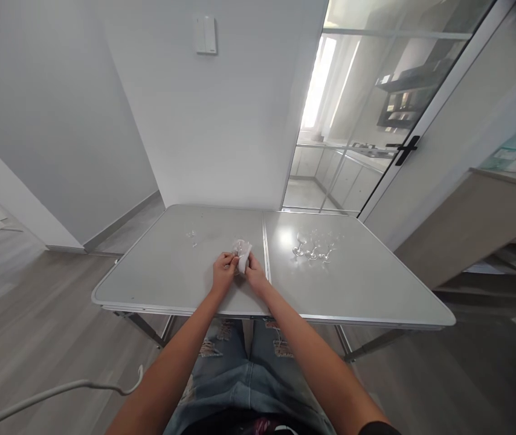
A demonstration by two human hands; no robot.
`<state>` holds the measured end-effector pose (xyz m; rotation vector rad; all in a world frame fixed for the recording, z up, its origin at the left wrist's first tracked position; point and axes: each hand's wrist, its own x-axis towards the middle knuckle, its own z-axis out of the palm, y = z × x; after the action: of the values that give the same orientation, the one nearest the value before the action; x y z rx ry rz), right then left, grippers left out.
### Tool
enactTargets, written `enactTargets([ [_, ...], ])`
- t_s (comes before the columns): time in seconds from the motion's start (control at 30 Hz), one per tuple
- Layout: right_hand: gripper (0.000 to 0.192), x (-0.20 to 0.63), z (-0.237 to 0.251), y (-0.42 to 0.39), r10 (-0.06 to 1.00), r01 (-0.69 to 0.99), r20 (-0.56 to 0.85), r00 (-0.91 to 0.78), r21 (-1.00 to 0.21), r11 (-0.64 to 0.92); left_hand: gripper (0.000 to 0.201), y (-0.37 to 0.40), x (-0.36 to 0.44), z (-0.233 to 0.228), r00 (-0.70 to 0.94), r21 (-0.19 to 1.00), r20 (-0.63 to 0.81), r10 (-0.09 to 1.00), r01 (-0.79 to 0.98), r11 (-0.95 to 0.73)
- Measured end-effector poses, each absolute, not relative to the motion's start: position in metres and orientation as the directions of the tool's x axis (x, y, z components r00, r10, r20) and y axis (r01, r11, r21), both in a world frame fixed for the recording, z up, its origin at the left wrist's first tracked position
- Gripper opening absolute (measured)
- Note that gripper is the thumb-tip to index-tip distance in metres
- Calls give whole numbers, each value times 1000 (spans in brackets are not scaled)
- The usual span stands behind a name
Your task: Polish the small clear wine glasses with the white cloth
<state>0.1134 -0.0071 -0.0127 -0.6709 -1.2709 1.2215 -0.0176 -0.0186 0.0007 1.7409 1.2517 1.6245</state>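
1. Head view, forward and down. Person stands at a pale grey worktop [376, 290], metal-edged, a seam [266, 244] running across it from near edge to far. Both forearms reach in from the near side and converge left of the seam.

2. Left hand [224, 270]: fingers drawn in narrow, tips pinched at the near left side of a small clear piece [238, 245], glass-like.

3. Right hand [255, 273]: also narrow, fingers curled at the right side of a white cloth [244, 261], thin, perhaps tissue. Cloth sits between the two hands, against the clear piece.

4. Key relation: clear piece lies just ahead of the fingertips, between the hands, left of the seam. Left fingers are the nearer to it; the cloth comes between it and the right hand. Fingers and cloth cover much of its outline, so I cannot tell its long axis, nor whether it touches the worktop.

5. Right of the seam: a loose cluster of clear glassware [313, 251], several pieces, some with thin stems, lying well apart from the hands. Right hand is the nearer one; cluster is off to its right and farther forward.

6. Left side of worktop: a few small clear bits [193, 236], forward and left of the left hand, apart from it. Too faint to name.
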Motion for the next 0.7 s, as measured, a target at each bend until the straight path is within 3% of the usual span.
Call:
enactTargets([
  [0.23,37,122,-17,0,948,-160,305,-94,-944,288,23,-14,-18,-8,-25,818,533,846,271,-508],
  [0.37,35,123,-15,-4,949,-142,306,-75,-945,294,17,-16,-18,-5,-86,839,516,852,249,-483],
  [0.53,32,124,-14,-3,972,-206,219,-87,-958,198,17,-18,-20,0,-90,822,512,854,340,-457],
  [0.7,35,129,-12,-2,985,-294,149,-83,-948,119,23,-19,-18,1,-33,836,493,870,295,-462],
])
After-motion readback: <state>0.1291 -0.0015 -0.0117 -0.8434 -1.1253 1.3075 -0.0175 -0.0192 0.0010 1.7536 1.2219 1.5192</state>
